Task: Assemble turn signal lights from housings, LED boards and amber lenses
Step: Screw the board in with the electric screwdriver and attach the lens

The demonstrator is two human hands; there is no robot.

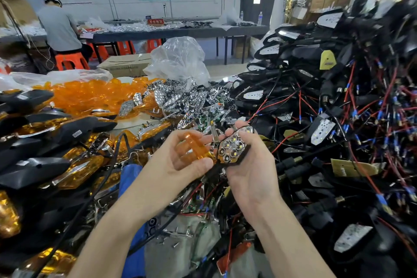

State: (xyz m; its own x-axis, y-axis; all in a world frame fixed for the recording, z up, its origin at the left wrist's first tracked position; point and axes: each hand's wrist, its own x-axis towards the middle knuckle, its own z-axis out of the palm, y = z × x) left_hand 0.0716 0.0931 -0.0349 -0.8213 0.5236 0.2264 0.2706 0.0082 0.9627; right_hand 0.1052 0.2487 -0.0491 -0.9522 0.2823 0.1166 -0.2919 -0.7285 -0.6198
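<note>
My left hand (180,160) pinches a clear amber lens (194,145) between thumb and fingers. Just to its right, my right hand (250,165) cradles a black housing (233,148) with a chrome reflector and several lit-looking LEDs facing up; its black wire trails down toward the table. The lens edge nearly touches the housing's left tip. Both hands hover above a heap of chrome reflectors and green boards (191,101).
Loose amber lenses (90,95) pile at the back left. Finished black-and-amber lights (56,149) stack along the left. A tall tangle of wired black housings (338,97) fills the right. A plastic bag (178,58) stands behind; a person (59,27) works at a far table.
</note>
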